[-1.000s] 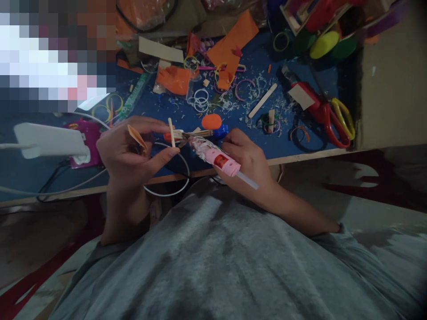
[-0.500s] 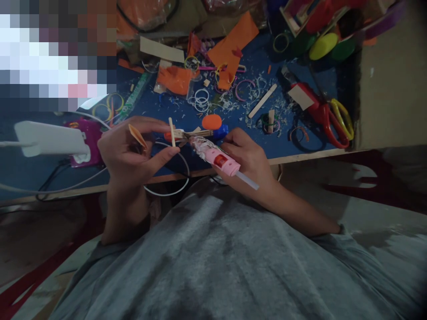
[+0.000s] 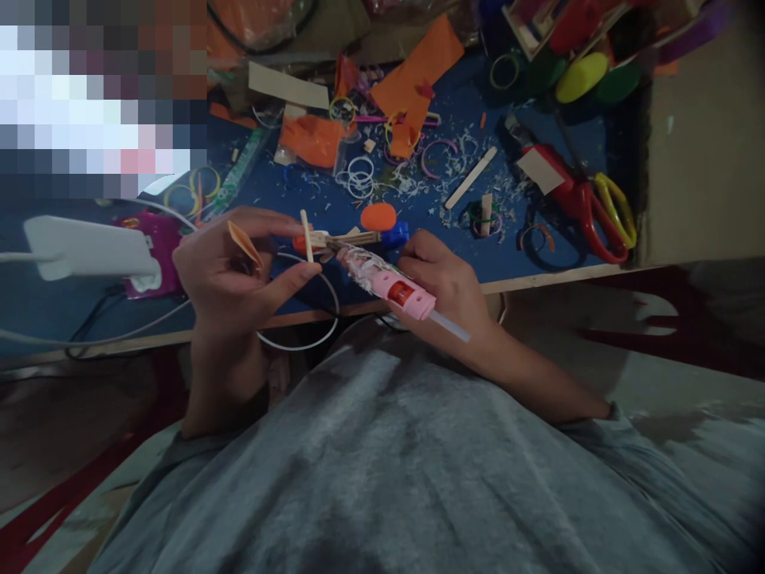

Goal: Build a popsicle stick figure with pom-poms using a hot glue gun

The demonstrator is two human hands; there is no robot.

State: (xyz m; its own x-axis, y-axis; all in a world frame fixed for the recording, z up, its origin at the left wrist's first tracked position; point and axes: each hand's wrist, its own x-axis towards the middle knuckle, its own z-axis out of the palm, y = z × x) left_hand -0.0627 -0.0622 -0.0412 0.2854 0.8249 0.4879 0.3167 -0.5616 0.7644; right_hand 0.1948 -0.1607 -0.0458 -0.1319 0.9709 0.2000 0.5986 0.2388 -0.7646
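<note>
My right hand (image 3: pixel 439 275) is wrapped round a pink hot glue gun (image 3: pixel 388 283), with a pale glue stick (image 3: pixel 451 325) sticking out of its rear end. Its nozzle points left, toward a small wooden stick (image 3: pixel 307 237) pinched between the thumb and index finger of my left hand (image 3: pixel 239 259). A folded orange piece (image 3: pixel 245 243) also sits between the fingers of that hand. Just behind the nozzle is an assembly of wooden sticks (image 3: pixel 355 238) with a blue end (image 3: pixel 394 234) and an orange end; whether the nozzle touches it I cannot tell. An orange oval (image 3: pixel 378 217) lies behind it.
Red-handled scissors (image 3: pixel 603 219) and a cutter lie at the right of the blue table. A popsicle stick (image 3: pixel 471 177), orange paper (image 3: pixel 418 72), rings and shavings are scattered behind my hands. A white plug (image 3: pixel 89 247) sits in a purple socket block (image 3: pixel 161 279) at the left.
The glue gun has tilted a little, its rear end shifting slightly right and down. My left hand keeps its pinch on the wooden stick almost unmoved.
</note>
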